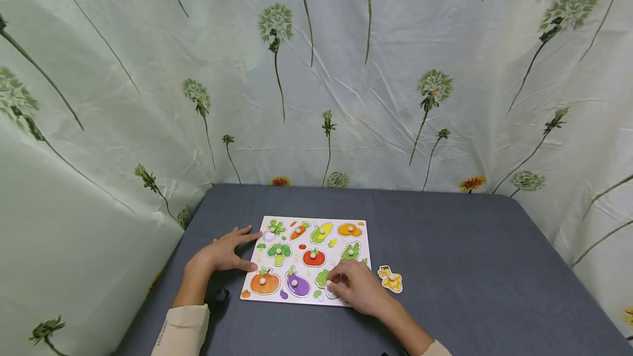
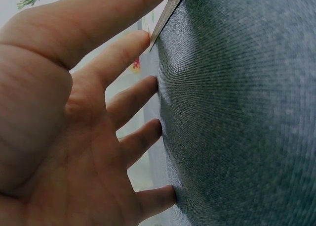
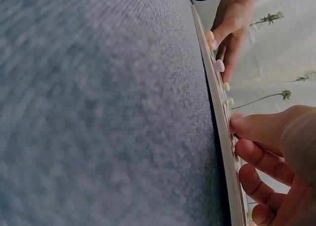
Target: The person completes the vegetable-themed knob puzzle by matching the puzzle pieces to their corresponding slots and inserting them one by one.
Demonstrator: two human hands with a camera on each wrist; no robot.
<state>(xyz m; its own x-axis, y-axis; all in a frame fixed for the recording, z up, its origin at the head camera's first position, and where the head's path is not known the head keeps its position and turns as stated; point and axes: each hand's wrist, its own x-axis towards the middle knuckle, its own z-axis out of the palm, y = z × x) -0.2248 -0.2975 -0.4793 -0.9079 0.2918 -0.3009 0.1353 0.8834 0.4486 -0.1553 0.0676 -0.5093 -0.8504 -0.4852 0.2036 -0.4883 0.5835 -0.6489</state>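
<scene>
A white wooden knob puzzle board [image 1: 305, 260] with vegetable pieces lies flat on the table. My left hand [image 1: 225, 251] spreads its fingers at the board's left side, with thumb and index fingertips on its edge; in the left wrist view the other fingertips of this hand [image 2: 94, 122] come down to the cloth. At the board's lower right, my right hand [image 1: 358, 287] pinches a leafy green-and-white puzzle piece [image 1: 322, 278] by its knob, thumb against curled fingers. The right wrist view shows the thumb of this hand [image 3: 276, 161] close at the board's surface, the knob hidden.
A yellow-brown ginger-like puzzle piece [image 1: 392, 280] with a knob lies on the table just right of the board. Dark grey cloth [image 1: 455, 246] covers the table. Behind and left hangs a pale curtain [image 1: 376, 125] printed with dandelions.
</scene>
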